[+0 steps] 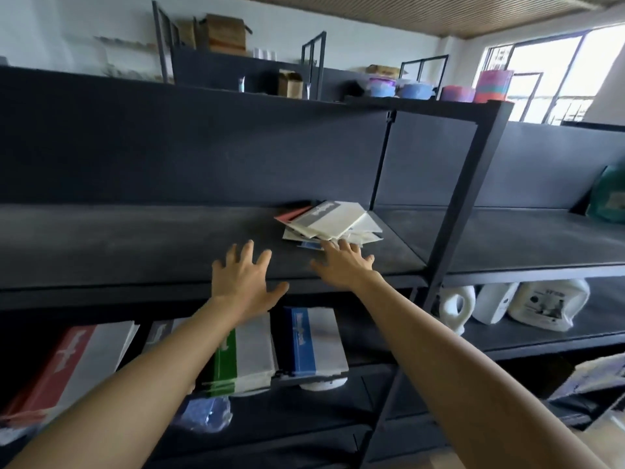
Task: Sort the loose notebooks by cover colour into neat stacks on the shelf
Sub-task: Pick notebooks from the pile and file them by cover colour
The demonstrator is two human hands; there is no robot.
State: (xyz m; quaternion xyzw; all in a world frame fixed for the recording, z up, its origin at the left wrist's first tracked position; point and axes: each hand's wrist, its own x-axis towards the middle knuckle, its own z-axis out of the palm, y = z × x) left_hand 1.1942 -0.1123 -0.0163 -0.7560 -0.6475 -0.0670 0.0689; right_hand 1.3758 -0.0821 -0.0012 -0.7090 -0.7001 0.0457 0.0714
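Both hands are reaching over the shelf [135,242] toward the loose notebooks [329,221], which are lying in a skewed pile at its far right, beside the upright post. The left hand [243,282] is hovering, grip spread apart and empty. The right hand [345,265], grip also apart, is apparently touching the pile's near edge. Ideally the left is steadying the pile while the right is lifting one notebook at a time.

Dark shelf [135,238], middle board: a heap of notebooks [329,220] lies askew near the right end, toward the back edge. Lower board: red stack [67,360], green stack [243,353], blue stack [311,343], side by side.
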